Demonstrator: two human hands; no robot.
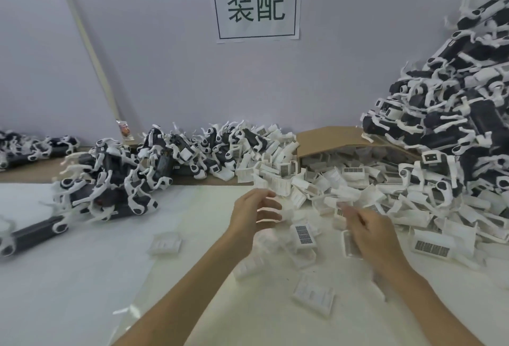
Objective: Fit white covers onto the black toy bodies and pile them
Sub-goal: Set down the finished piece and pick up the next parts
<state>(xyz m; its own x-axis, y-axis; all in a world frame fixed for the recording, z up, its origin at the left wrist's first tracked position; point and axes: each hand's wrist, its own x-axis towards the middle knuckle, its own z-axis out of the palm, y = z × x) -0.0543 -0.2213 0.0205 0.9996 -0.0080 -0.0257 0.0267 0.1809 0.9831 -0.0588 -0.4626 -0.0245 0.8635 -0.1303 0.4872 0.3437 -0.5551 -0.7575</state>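
My left hand (pixel 256 215) hovers over the near edge of a spread of white covers (pixel 344 188), fingers loosely curved and blurred by motion; nothing shows in it. My right hand (pixel 371 232) is beside it, fingers bent around a white cover (pixel 349 246) that sticks out under the palm. Loose white covers (pixel 304 235) lie between and below the hands. Black toy bodies with white parts lie in a heap (pixel 110 183) at the left. A tall pile of black-and-white toys (pixel 454 114) rises at the right.
An open cardboard box (pixel 330 139) lies on its side behind the covers. More toys (pixel 209 147) line the back wall, under a paper sign (pixel 256 4). A long black toy body (pixel 33 232) lies at the left edge. White sheeting (pixel 82 277) covers the table.
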